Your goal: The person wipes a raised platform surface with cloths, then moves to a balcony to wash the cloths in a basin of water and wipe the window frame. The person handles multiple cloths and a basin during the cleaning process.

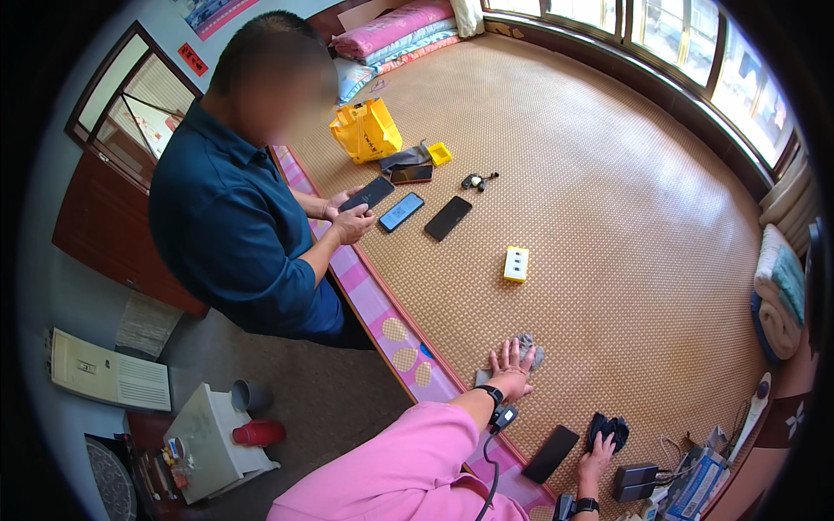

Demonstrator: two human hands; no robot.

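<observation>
My left hand lies palm down with spread fingers over a grey cloth on the woven mat. At the lower right, the fingertips of my right hand touch a bunched dark cloth; whether they grip it cannot be told. A black phone lies between my hands. Farther up the mat is a small yellow and white box. Another person stands at the mat's edge, holding a dark phone in both hands.
Near the other person lie a lit phone, a dark phone, a reddish-edged phone and a yellow bag. Black adapters and a blue box stand at the lower right. A black cable hangs by my left arm.
</observation>
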